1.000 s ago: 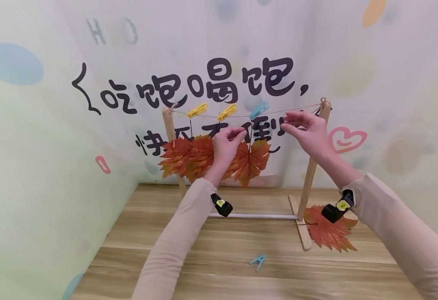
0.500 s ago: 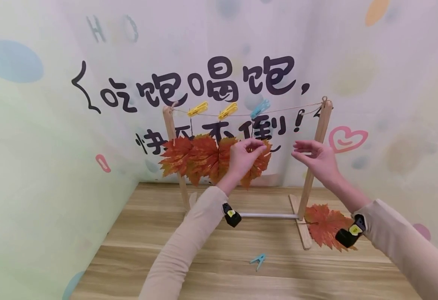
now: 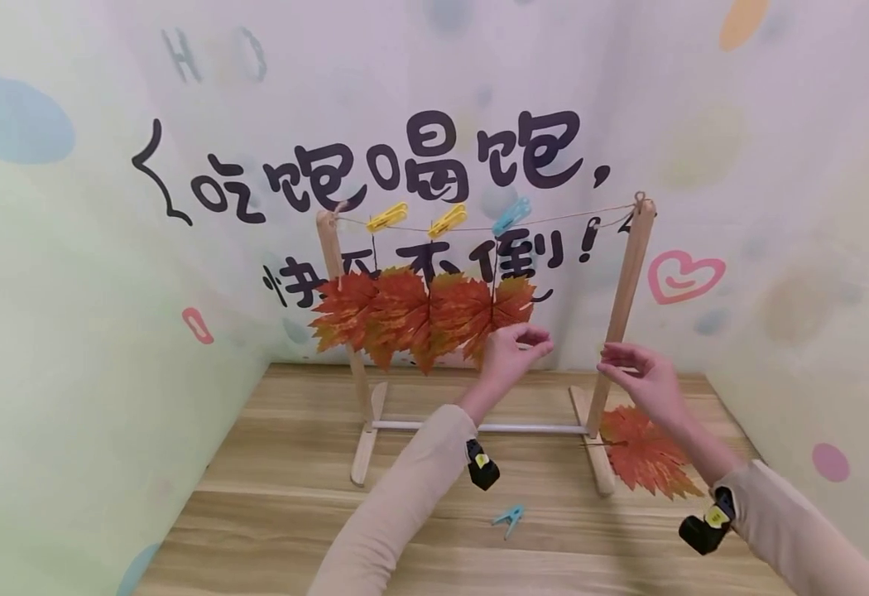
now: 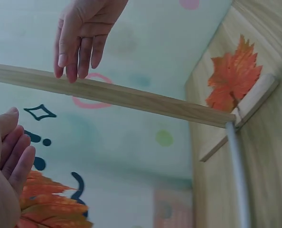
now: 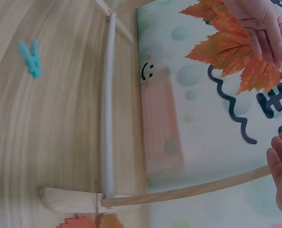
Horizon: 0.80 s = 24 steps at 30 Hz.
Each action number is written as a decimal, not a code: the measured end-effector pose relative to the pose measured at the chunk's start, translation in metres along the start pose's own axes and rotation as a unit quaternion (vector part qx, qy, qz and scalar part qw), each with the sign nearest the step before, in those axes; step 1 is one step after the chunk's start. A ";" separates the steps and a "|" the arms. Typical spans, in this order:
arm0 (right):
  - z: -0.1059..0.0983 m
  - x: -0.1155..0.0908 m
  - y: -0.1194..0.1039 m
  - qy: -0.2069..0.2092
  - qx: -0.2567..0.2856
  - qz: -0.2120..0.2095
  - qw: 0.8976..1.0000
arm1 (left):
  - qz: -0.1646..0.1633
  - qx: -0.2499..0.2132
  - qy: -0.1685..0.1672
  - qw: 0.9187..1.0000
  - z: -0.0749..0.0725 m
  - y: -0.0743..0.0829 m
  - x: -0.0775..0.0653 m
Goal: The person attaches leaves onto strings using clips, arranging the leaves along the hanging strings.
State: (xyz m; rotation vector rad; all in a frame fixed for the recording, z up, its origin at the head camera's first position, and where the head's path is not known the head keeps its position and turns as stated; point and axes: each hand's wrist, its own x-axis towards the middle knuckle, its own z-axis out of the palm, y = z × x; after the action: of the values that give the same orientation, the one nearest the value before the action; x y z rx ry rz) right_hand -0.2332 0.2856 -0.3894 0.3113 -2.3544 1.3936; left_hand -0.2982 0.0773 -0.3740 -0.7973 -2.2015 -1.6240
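Observation:
My left hand is in front of the hanging leaves, its fingers relaxed and holding nothing. Near the right post, my right hand hovers above a loose orange maple leaf, also with nothing in its grasp. Three orange-red artificial maple leaves hang by their stems from a thin string. Two yellow clothespins and a blue clothespin clip them there. Another blue clothespin lies on the table. In the left wrist view, the loose leaf lies beside the post's foot.
The string spans two wooden posts, joined low down by a white rod. Their flat feet stand on the wood-grain table. Behind is a printed cloth backdrop with black lettering.
Both hands have come down from near the string and shifted right, the left passing across the leaves and the right to the lower part of the right post. The hanging leaves keep their places.

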 end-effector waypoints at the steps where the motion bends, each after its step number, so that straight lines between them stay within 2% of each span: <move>1: 0.000 -0.003 0.004 0.000 0.004 0.000 1.000 | -0.001 0.004 -0.004 1.000 0.003 -0.003 -0.002; 7: -0.002 -0.020 0.023 0.004 0.010 0.006 1.000 | -0.020 0.019 -0.029 0.999 0.016 -0.021 -0.015; 12: -0.002 -0.031 0.037 0.010 0.014 0.015 1.000 | -0.005 0.026 -0.027 0.999 0.026 -0.039 -0.025; 14: -0.003 -0.036 0.041 0.012 0.013 0.017 1.000 | -0.009 0.024 -0.030 0.999 0.031 -0.045 -0.028; 18: -0.003 -0.044 0.049 0.014 -0.001 0.022 1.000 | -0.057 0.024 -0.057 0.996 0.038 -0.056 -0.036; 21: -0.003 -0.049 0.058 0.013 -0.014 0.032 0.999 | -0.097 0.033 -0.083 0.991 0.043 -0.065 -0.043; 24: -0.004 -0.054 0.067 0.010 -0.034 0.044 0.998 | -0.123 0.041 -0.108 0.986 0.046 -0.071 -0.050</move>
State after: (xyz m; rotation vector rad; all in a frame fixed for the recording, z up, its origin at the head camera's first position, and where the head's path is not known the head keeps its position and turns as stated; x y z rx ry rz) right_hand -0.2091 0.3213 -0.4641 0.1775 -2.4190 1.3460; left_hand -0.2959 0.0923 -0.4710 -0.7323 -2.5915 -1.6074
